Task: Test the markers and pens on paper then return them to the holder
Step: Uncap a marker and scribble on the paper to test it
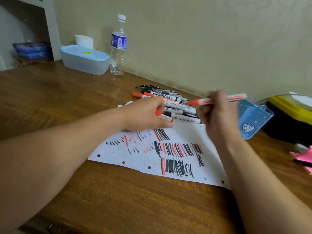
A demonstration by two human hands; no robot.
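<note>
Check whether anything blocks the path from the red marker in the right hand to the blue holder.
Nothing visible does. The red marker in the right hand has one end beside the open blue holder; the pen pile lies on the opposite side.

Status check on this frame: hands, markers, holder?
Right hand grips red marker above paper. Left hand on red-capped marker, grip unclear. Holder looks empty; pile behind paper. Nothing blocking.

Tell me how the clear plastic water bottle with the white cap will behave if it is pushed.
The clear plastic water bottle looks nearly empty, so it is probably light. Tall and narrow, standing upright, it would likely tip rather than slide. Once down, its round body may roll.
</note>
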